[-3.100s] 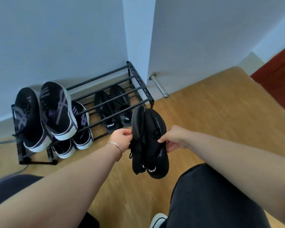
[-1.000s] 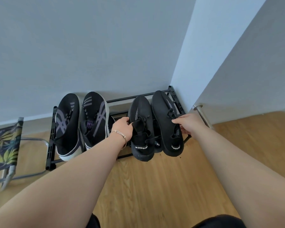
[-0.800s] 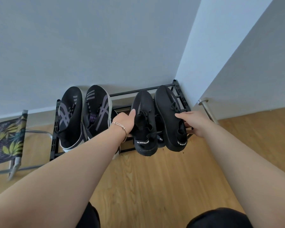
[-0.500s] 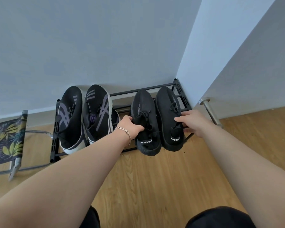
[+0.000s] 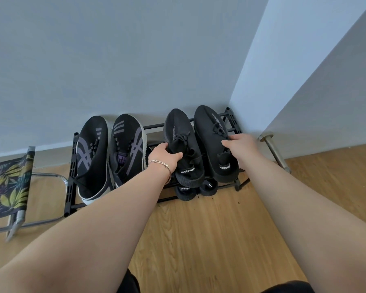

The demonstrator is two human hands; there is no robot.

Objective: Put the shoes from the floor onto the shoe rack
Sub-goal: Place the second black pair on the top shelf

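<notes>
Two black shoes on the rack (image 5: 232, 120) top; I see left hand (image 5: 164, 155) clamped on left shoe (image 5: 181, 142), right hand (image 5: 240, 146) clamped on right shoe (image 5: 212, 134).

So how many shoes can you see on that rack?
6. Two striped shoes top left; two plain black shoes top right, a hand on each; two heels peeking from the lower shelf. More may hide beneath.

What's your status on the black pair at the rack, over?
Left hand gripping left black shoe, right hand on right black shoe. Both on shoe rack top tier, right of striped sneakers. Nothing in the way.
</notes>
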